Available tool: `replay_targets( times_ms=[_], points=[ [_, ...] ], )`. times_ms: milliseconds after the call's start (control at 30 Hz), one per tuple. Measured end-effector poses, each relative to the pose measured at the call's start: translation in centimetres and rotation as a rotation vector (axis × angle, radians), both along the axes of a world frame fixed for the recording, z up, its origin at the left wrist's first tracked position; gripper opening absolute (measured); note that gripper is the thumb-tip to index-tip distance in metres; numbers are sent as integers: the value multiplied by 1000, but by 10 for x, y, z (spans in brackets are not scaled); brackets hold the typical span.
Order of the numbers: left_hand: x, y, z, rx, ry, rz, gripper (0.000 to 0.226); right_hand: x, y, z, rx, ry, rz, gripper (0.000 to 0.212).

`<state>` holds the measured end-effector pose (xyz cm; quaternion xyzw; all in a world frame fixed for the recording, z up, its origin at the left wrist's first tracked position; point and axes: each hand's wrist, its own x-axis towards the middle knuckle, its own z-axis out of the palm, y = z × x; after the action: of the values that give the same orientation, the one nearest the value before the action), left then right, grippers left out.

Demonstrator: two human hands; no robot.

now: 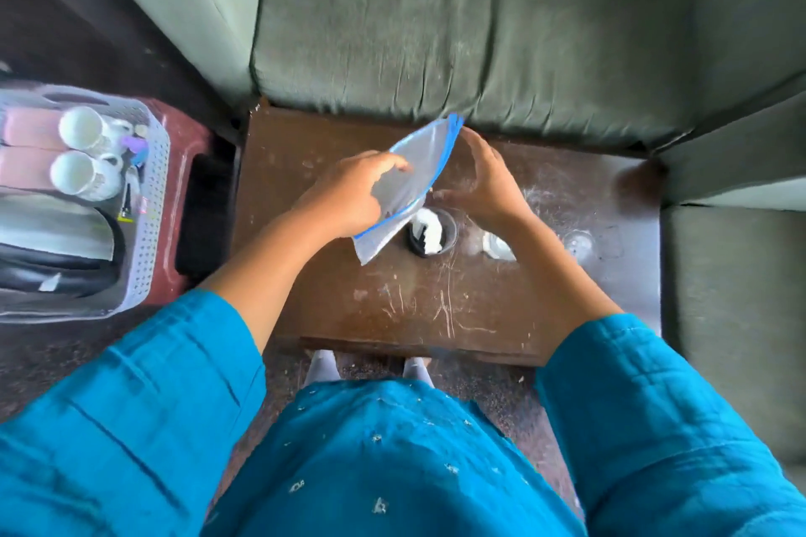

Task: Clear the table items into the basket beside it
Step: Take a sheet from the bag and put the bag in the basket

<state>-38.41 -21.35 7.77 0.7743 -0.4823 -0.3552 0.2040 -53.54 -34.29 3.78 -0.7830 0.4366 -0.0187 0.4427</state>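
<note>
- Right now my left hand (349,198) pinches a clear plastic zip bag with a blue seal strip (408,179) and holds it tilted above the middle of the scratched dark brown wooden table (418,305).
- My right hand (484,183) is at the bag's far, blue-edged end, fingers (473,144) curved along it; the blur keeps me from telling whether it truly grips the bag or only touches it.
- Under the bag's lower corner, near the table's centre, sits a small dark round cup with crumpled white paper inside (429,233).
- Just to the right of that cup, partly hidden by my right forearm, lies a small whitish object (497,249); I cannot tell what it is.
- Further toward the table's right edge is a faint clear round thing (578,242), too blurred to name.
- Beside the table's left edge stands the pale grey perforated plastic basket (152,209), resting on a dark red plastic stool (192,153).
- Inside the basket two white ceramic mugs (85,153) lie on their sides with their mouths facing up at me, along with a shiny steel kettle with a black handle (56,231) and some small items.
- A grey-green cushioned sofa (458,26) wraps around the table's far and right edges.
</note>
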Motion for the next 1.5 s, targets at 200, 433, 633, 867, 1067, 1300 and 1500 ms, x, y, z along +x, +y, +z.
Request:
replay_targets(
  times_ms=[200,433,633,867,1067,1300,1500],
  points=[
    [22,-14,89,-198,311,-20,71,15,-17,79,119,-341,-52,21],
    [44,-16,140,-429,960,374,61,25,-30,158,273,-771,-321,19],
    [40,-29,157,-559,934,179,114,30,-44,203,358,-946,-567,25],
    [43,-57,167,-652,683,340,26,12,-43,226,414,-982,-303,19],
    [49,-55,168,-665,715,360,21,17,-34,220,430,-1011,-171,39],
    [59,-44,169,-706,658,357,26,25,-36,215,344,-872,-210,43],
    [64,-34,166,-683,627,397,35,33,-35,204,366,-862,-190,38]
  ],
)
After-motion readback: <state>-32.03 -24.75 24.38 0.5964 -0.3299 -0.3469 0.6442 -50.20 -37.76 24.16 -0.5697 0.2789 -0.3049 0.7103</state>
